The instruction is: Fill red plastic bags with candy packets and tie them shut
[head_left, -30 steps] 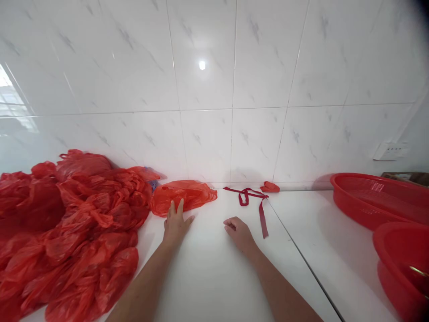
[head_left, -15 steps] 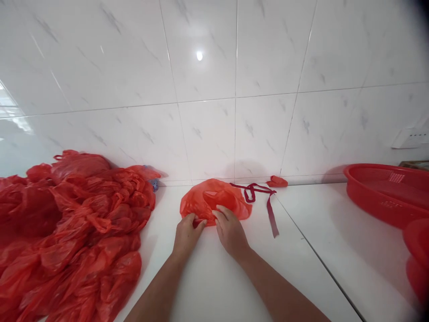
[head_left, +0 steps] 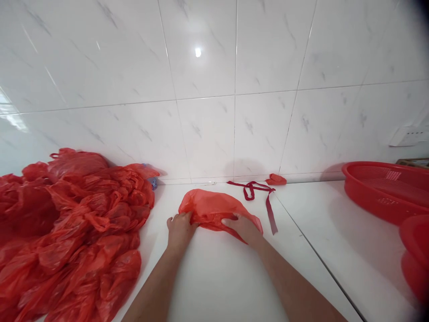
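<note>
A thin red plastic bag (head_left: 214,202) lies on the white tabletop, partly flattened, its near edge crumpled. At the bag's left end my left hand (head_left: 181,230) holds the near edge, some of its fingers covered by the plastic. My right hand (head_left: 246,229) grips the right part of the same edge, thumb on top; its other fingers are partly hidden by the film. Just behind the bag, to the right, lies a dark red ribbon (head_left: 250,189) in a loose tangle, one end trailing toward me. Beyond it a small folded red bundle (head_left: 276,179) rests against the wall.
A large heap of crumpled red plastic bags (head_left: 90,223) covers the left side. Two red plastic baskets (head_left: 372,201) stand at the right, one cut off by the frame. A seam (head_left: 318,257) crosses the white table (head_left: 208,281). Behind rises a tiled wall (head_left: 204,134).
The bag has gone from puffed up with its mouth showing to flatter and spread to the right. My right hand has moved right, and my left hand slightly left.
</note>
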`<state>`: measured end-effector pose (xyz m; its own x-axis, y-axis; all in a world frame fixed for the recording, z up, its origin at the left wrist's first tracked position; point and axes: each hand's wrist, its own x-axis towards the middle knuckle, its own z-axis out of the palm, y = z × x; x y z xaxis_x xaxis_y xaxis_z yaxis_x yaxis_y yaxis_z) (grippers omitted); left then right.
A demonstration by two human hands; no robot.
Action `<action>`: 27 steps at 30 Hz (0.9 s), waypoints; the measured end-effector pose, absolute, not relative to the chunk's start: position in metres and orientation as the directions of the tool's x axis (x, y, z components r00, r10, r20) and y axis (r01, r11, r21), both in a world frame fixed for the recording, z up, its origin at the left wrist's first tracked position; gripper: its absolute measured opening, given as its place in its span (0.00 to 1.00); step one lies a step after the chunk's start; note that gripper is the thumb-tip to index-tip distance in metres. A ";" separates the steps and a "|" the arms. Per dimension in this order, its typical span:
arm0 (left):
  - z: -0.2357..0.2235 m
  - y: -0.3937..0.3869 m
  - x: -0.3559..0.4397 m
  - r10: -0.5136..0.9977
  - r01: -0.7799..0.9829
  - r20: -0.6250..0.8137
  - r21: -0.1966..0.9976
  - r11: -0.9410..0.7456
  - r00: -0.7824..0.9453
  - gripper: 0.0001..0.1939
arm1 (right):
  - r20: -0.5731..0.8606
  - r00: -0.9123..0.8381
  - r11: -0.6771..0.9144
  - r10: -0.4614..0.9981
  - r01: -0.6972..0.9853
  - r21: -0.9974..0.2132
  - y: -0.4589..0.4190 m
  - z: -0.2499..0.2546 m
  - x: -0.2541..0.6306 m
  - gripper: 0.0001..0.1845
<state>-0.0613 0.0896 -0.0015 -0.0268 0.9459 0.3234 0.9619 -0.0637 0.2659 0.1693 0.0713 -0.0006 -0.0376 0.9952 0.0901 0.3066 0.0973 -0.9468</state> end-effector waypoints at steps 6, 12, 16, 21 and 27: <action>-0.003 0.099 -0.096 0.919 0.917 0.324 0.388 0.087 -0.224 0.14 | 0.011 -0.292 -0.104 0.956 -0.375 -0.921 0.069 0.011 0.205 0.21; -0.006 0.105 -0.119 0.807 0.781 0.394 0.611 0.128 -0.441 0.22 | -0.072 -0.161 -0.143 0.984 -0.489 -0.861 0.081 0.004 0.229 0.27; -0.003 0.104 -0.111 0.705 0.770 0.518 0.636 0.061 -0.484 0.28 | -0.174 -0.038 -0.164 0.984 -0.576 -0.801 0.094 -0.012 0.232 0.21; 0.007 0.083 -0.074 0.570 0.844 0.811 0.394 -0.364 -0.132 0.27 | -0.195 0.023 -0.155 0.980 -0.520 -0.840 0.099 -0.019 0.226 0.21; 0.003 0.054 -0.009 0.674 0.692 0.676 0.332 -0.641 0.300 0.24 | -0.091 -0.136 -0.143 0.987 -0.452 -0.880 0.085 -0.006 0.219 0.33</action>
<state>-0.0087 0.0544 0.0031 0.3000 0.6735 0.6755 0.6921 -0.6410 0.3318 0.2193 0.0846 -0.0059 -0.1363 0.9865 -0.0905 -0.4524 -0.1432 -0.8802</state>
